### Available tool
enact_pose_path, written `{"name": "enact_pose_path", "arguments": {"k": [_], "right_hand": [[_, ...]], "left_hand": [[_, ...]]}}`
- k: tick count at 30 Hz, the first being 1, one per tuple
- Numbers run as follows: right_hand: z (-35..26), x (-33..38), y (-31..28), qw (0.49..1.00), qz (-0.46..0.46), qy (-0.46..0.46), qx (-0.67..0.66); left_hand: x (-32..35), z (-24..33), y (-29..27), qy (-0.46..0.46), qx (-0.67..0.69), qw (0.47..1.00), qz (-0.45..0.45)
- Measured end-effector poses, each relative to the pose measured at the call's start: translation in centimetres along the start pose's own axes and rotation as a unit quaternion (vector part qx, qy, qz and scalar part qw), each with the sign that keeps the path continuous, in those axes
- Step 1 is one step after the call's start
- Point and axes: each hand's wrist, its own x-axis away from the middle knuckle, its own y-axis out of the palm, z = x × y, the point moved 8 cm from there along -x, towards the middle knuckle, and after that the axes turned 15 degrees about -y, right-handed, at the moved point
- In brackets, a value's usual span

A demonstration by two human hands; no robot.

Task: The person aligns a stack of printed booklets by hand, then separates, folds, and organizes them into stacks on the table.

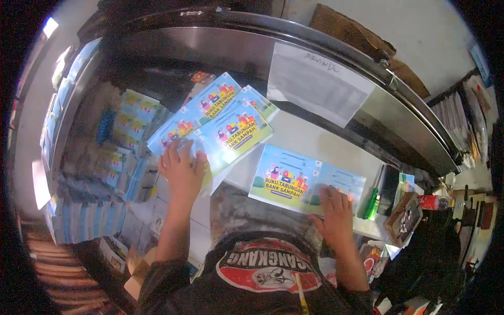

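Observation:
Several glossy blue printed sheets (239,131) with cartoon figures and yellow lettering lie overlapped and slanted on the white worktop (236,174). My left hand (182,170) rests on their near left edge, fingers spread and stretched out. To the right, a wide sheet (283,178) of the same print lies apart from that pile, nearer to me. Over its right half is my right hand (337,211), fingers extended on the surface and thumb out to the left. Neither hand appears to grip a sheet. Whether the right sheet is single or stacked, I cannot tell.
Bundles of similar booklets (128,123) and a row of thick stacks (92,218) fill the left side. A metal panel (210,44) with a white paper (315,86) runs behind. At right are a green object (372,205), a wooden box (403,220) and a red-labelled bottle (431,202).

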Motion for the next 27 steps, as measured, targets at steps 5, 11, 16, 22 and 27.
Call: {"name": "enact_pose_path", "arguments": {"k": [5, 11, 16, 22, 27], "right_hand": [[1.5, -1.3, -0.4, 0.996, -0.051, -0.007, -0.067], [3.0, -3.5, -2.1, 0.981, -0.114, -0.054, -0.146], [12.0, -4.7, -12.2, 0.998, 0.015, 0.063, -0.003], [4.9, -19.4, -28.6, 0.873, 0.361, -0.092, 0.314], [6.1, -34.9, -17.4, 0.910, 0.298, -0.094, 0.272]], "left_hand": [[0.6, 1.3, 0.2, 0.004, 0.049, 0.998, -0.033], [1.4, 2.6, -0.6, -0.011, 0.102, 0.993, -0.054], [4.3, 2.2, -2.1, 0.005, 0.205, 0.976, -0.079], [8.2, 1.6, -1.1, 0.017, 0.257, 0.962, -0.088], [7.9, 3.5, -2.0, 0.054, 0.282, 0.951, -0.117]]}}
